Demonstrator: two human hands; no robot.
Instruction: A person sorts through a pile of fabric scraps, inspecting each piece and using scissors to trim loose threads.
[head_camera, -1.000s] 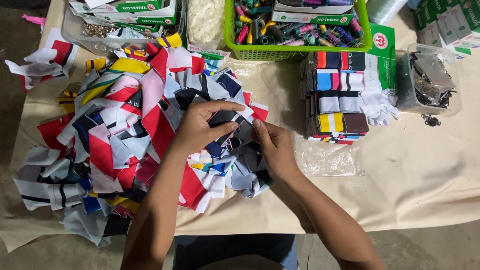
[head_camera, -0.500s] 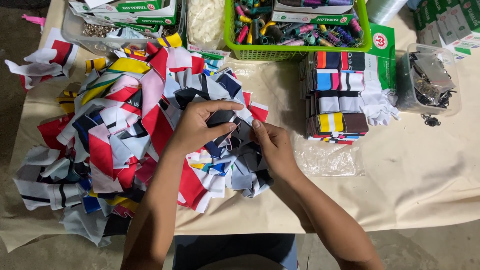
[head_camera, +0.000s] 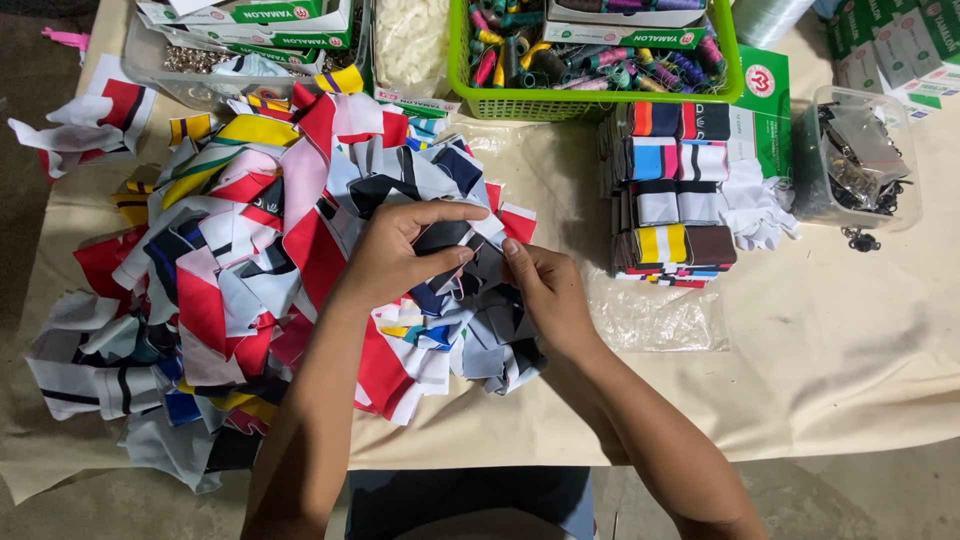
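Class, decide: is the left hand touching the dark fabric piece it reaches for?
Touching. The head view shows the left hand pinching the dark fabric piece between thumb and forefinger.

Bright, even overhead light; sharp, soft shadows.

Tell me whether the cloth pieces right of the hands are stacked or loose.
Stacked: the folded cloth pieces sit in neat rows, unlike the loose fabric pile.

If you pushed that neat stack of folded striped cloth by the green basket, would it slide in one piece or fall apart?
The stack of folded cloth pieces would probably shear apart: it is many loose layers, and nothing visibly binds them. Each piece looks soft and light, like the scraps in the pile, so it would likely flop when lifted. The paper-covered table seems smooth enough for sliding.
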